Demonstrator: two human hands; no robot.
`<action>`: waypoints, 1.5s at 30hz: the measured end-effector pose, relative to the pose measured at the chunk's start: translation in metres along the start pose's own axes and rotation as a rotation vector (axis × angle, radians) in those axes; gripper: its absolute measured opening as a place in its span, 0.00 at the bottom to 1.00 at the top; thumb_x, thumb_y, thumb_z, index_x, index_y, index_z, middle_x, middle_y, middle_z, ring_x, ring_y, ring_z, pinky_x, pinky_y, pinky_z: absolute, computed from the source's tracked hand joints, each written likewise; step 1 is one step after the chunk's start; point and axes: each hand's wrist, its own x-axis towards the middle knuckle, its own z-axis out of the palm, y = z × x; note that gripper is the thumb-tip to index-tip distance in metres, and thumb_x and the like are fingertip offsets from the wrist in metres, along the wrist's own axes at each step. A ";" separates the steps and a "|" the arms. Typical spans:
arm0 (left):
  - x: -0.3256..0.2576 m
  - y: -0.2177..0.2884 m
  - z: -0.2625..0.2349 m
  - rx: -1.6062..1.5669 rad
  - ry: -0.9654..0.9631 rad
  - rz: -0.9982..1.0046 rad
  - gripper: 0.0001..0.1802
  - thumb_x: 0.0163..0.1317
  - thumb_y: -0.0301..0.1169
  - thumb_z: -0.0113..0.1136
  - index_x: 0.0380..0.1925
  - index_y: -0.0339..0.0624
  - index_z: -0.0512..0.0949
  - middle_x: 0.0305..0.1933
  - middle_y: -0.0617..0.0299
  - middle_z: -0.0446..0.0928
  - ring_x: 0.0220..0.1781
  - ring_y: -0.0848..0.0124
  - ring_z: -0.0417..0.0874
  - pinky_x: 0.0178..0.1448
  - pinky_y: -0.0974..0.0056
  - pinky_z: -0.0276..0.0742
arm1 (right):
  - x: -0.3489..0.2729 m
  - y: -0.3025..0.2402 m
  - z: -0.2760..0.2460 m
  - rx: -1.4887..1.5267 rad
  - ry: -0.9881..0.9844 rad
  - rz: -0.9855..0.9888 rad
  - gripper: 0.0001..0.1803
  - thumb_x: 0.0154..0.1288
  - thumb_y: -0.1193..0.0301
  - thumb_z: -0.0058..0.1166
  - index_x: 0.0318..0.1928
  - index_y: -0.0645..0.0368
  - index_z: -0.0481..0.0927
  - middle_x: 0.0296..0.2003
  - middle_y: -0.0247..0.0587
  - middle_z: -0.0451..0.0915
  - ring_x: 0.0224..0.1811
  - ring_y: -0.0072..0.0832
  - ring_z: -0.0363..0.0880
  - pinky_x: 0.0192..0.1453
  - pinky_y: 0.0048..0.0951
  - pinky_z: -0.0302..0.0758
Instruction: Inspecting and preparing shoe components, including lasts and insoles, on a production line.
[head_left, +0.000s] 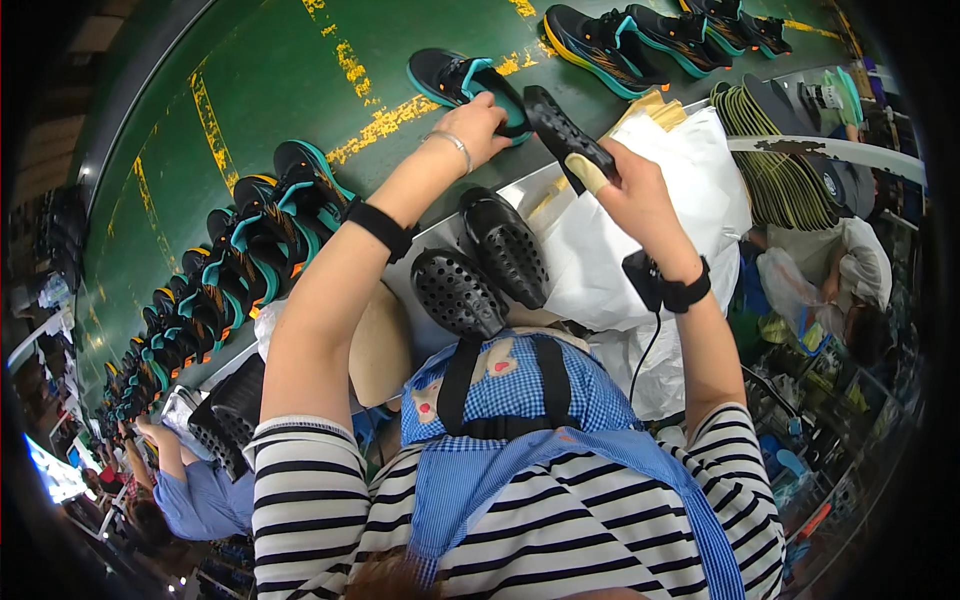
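While the left grip (478, 130) pinches the rim of the shoe (437, 75) near its heel, the right grip (638, 190) is closed round a black perforated last (562, 130). Shoe sits on the green desk (275, 90), just beyond the left grip, toe away and to the left, opening toward the wearer. My read: left hold steadies the upper and keeps the opening within reach of the other side. Last is held by its near end, presumably to leave the far end clear; that end sits just beside the shoe's heel. Touching or not, can't tell.

Two spare lasts (460, 292) lie on the near side, below and between both grips, likely parked there for a short reach. White paper (690, 185) spreads beside and under the right grip; insoles (785, 150) are stacked further right, probably within arm's reach. Shoe row (207, 280) runs off left of the left grip, lined up along the desk edge, so the middle is less crowded.

Pose: left forearm reaches up and rightward, back of hand up, fingers curled over the rim, tips partly hidden. Right forearm rises and leans left, thumb cover (587, 173) against the last, remaining fingers mostly hidden behind.
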 end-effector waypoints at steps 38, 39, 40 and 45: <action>-0.056 -0.027 0.029 -0.089 0.384 0.031 0.10 0.52 0.30 0.60 0.36 0.44 0.79 0.36 0.63 0.73 0.39 0.62 0.76 0.42 0.59 0.76 | 0.122 -0.028 0.088 -0.578 -0.409 -0.295 0.21 0.61 0.57 0.52 0.34 0.67 0.75 0.23 0.54 0.79 0.28 0.47 0.80 0.33 0.43 0.76; -0.056 -0.027 0.029 -0.091 0.387 0.028 0.10 0.52 0.30 0.60 0.36 0.44 0.79 0.36 0.63 0.73 0.39 0.62 0.76 0.42 0.59 0.76 | 0.121 -0.031 0.086 -0.652 -0.432 -0.290 0.17 0.63 0.60 0.50 0.32 0.64 0.77 0.27 0.52 0.80 0.34 0.44 0.81 0.37 0.41 0.76; -0.056 -0.027 0.029 -0.070 0.359 0.017 0.09 0.53 0.29 0.60 0.36 0.44 0.79 0.36 0.63 0.73 0.39 0.63 0.76 0.42 0.60 0.77 | 0.121 -0.029 0.088 -0.653 -0.436 -0.293 0.17 0.63 0.60 0.50 0.32 0.64 0.77 0.27 0.52 0.80 0.34 0.44 0.81 0.37 0.41 0.76; -0.060 -0.028 0.033 0.041 0.243 -0.022 0.11 0.52 0.33 0.60 0.36 0.46 0.79 0.38 0.65 0.75 0.39 0.64 0.77 0.44 0.61 0.78 | 0.126 -0.009 0.119 -0.795 -0.185 -0.766 0.06 0.51 0.70 0.54 0.27 0.59 0.79 0.23 0.44 0.78 0.28 0.36 0.81 0.29 0.33 0.77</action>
